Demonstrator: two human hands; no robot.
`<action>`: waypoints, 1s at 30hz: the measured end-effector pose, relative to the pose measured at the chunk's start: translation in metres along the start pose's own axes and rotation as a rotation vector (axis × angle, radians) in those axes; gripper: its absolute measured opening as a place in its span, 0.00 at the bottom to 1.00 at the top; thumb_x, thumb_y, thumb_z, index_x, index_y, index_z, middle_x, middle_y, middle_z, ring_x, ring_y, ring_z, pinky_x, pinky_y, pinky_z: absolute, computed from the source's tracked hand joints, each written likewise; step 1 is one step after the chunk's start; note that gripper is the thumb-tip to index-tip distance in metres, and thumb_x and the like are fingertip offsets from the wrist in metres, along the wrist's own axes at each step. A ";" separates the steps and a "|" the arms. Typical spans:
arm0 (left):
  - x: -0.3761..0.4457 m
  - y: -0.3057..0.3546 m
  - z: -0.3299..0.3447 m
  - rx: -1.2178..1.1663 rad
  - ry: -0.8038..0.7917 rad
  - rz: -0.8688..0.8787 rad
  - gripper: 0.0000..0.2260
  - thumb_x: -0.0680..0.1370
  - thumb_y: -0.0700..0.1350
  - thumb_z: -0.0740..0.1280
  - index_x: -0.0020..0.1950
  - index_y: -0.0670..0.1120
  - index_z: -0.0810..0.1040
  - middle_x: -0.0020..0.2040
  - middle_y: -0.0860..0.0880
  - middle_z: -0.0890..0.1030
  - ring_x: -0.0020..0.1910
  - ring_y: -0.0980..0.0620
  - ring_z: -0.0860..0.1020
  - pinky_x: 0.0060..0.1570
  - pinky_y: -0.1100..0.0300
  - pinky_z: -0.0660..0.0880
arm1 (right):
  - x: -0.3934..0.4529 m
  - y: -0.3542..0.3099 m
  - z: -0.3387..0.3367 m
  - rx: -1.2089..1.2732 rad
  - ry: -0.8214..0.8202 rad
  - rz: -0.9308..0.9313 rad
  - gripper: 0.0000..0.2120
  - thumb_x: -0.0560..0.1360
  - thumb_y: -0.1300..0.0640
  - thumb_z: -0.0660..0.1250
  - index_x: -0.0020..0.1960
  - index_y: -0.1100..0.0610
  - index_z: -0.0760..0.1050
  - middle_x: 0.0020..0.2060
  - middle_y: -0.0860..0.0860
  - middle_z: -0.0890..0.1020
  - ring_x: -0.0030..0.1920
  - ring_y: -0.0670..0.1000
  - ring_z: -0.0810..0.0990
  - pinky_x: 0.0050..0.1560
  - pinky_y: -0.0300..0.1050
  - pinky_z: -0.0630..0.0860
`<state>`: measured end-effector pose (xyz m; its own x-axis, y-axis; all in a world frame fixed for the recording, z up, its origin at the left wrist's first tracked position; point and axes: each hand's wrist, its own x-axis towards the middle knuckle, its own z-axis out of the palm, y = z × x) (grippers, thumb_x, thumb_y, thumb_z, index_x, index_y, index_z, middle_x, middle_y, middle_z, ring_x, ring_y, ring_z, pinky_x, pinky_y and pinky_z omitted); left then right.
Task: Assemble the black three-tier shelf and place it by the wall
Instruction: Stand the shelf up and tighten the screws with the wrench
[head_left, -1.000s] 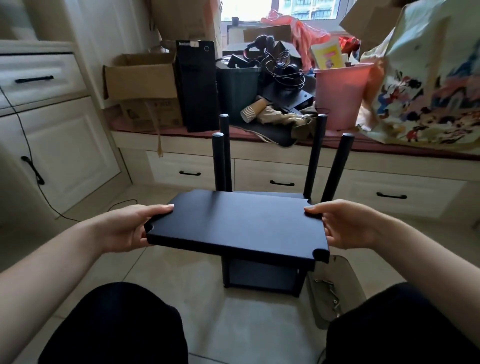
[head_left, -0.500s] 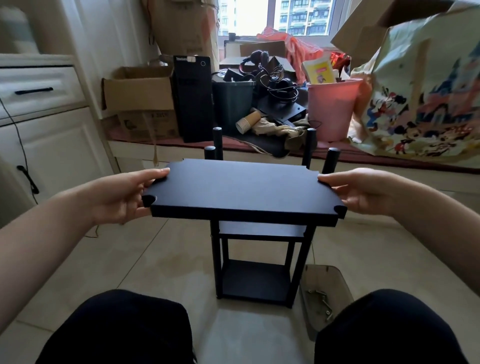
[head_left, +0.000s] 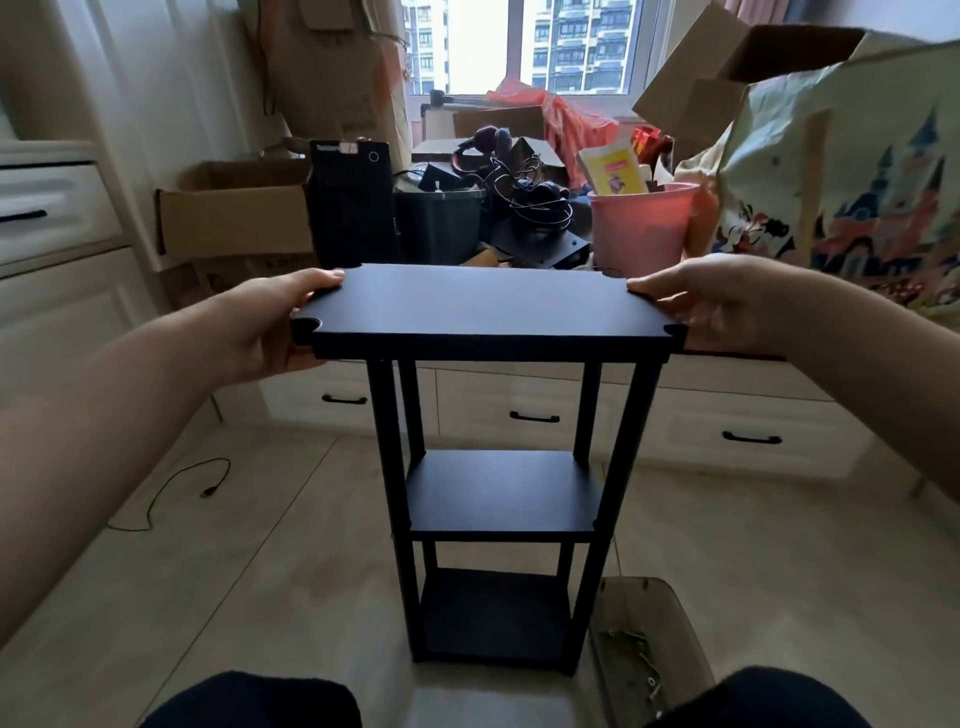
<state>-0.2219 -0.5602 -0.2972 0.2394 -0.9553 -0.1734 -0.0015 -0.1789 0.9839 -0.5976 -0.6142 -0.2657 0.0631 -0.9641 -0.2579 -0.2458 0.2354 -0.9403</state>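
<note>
The black shelf frame (head_left: 498, 519) stands upright on the tiled floor straight ahead, with a bottom board (head_left: 493, 613), a middle board (head_left: 501, 488) and four upper posts. A black top board (head_left: 488, 306) with notched corners lies level over the tops of those posts, which it hides. My left hand (head_left: 275, 322) grips its left end, thumb on top. My right hand (head_left: 711, 301) grips its right end the same way.
A clear plastic box (head_left: 654, 654) with screws lies on the floor at the shelf's right foot. Behind runs a window bench with drawers (head_left: 535, 410), piled with cardboard boxes (head_left: 234, 208), a pink bucket (head_left: 639, 228) and a printed bag (head_left: 852, 171). A cable (head_left: 171, 493) trails at left.
Both hands have lifted the top board from low in front of the posts up to their tops; the post ends that stuck out above it are now covered.
</note>
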 end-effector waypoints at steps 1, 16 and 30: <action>0.009 0.002 0.004 -0.001 0.006 0.002 0.08 0.78 0.52 0.71 0.50 0.49 0.80 0.34 0.51 0.84 0.29 0.55 0.82 0.26 0.62 0.79 | 0.008 -0.003 -0.001 -0.008 0.007 0.008 0.04 0.78 0.59 0.68 0.47 0.60 0.77 0.23 0.52 0.81 0.18 0.45 0.77 0.16 0.33 0.68; 0.101 -0.015 0.023 0.020 -0.045 -0.133 0.09 0.77 0.52 0.71 0.51 0.48 0.82 0.35 0.52 0.81 0.29 0.57 0.78 0.28 0.64 0.76 | 0.109 0.011 -0.013 0.040 -0.043 0.180 0.05 0.77 0.61 0.68 0.43 0.59 0.80 0.34 0.54 0.83 0.28 0.47 0.82 0.29 0.39 0.81; 0.101 -0.035 0.050 0.001 0.000 -0.064 0.08 0.78 0.52 0.72 0.49 0.49 0.84 0.44 0.47 0.84 0.44 0.45 0.82 0.54 0.43 0.82 | 0.124 0.025 -0.021 0.060 -0.061 0.198 0.03 0.78 0.60 0.68 0.50 0.57 0.80 0.44 0.53 0.82 0.33 0.47 0.83 0.33 0.38 0.81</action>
<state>-0.2465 -0.6626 -0.3513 0.2392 -0.9420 -0.2356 0.0129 -0.2395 0.9708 -0.6159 -0.7305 -0.3171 0.0779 -0.8894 -0.4505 -0.2012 0.4286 -0.8808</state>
